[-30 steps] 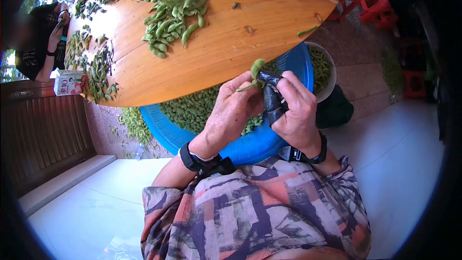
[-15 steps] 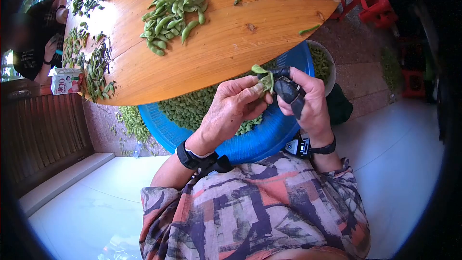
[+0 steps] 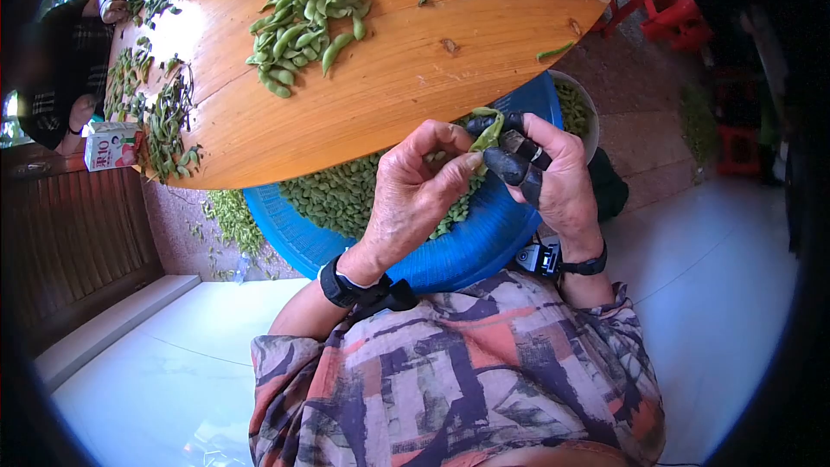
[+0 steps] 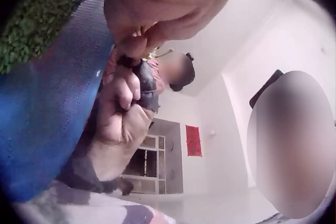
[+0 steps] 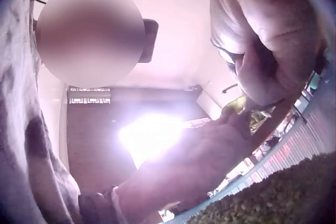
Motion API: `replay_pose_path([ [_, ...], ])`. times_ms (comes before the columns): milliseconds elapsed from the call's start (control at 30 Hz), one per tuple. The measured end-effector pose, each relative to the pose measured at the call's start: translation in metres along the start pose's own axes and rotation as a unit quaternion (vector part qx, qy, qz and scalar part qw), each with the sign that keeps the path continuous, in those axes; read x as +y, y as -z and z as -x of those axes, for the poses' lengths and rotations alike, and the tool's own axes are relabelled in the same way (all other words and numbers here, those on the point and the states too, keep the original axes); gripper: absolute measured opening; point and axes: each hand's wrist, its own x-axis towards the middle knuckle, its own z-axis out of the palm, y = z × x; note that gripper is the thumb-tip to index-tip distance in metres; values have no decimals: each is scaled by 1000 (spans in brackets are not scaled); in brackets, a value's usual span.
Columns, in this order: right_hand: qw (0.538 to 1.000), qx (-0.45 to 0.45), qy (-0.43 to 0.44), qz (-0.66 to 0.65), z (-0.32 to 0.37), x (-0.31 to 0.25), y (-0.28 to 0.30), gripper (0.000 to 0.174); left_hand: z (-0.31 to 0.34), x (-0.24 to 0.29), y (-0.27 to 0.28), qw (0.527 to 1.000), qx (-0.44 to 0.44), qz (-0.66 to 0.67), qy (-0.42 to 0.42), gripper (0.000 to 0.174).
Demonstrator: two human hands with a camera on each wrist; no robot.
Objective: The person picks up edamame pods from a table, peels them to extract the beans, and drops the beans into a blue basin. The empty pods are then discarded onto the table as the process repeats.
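Observation:
In the head view a green soybean pod (image 3: 489,131) sits between the two hands, above the blue basket (image 3: 441,264). My left hand (image 3: 406,190) pinches its near end between thumb and forefinger. My right hand (image 3: 562,160) grips the pod from the other side, with black covers (image 3: 504,166) on its thumb and fingers. Shelled green beans (image 3: 333,195) fill the basket below. In the left wrist view the covered fingers of my right hand (image 4: 123,111) meet my left fingertips, which partly hide the pod.
The wooden table (image 3: 415,78) bears a heap of whole pods (image 3: 316,0) and darker pods (image 3: 164,134) near a drink carton (image 3: 112,149). A pale bowl (image 3: 594,125) stands beyond the basket, and red stools (image 3: 679,13) behind. Another person (image 3: 65,78) sits at the left.
My right hand has turned and moved slightly right, its covered thumb now against the pod. My left hand keeps close to the pod, which has shifted right between the fingers.

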Motion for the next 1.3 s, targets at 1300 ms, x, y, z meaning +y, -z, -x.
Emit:
replay_pose_path([
  [1300,894,-11,268,359,23,8,6,32,2,18,5,909,-45,-383,-161,22],
])
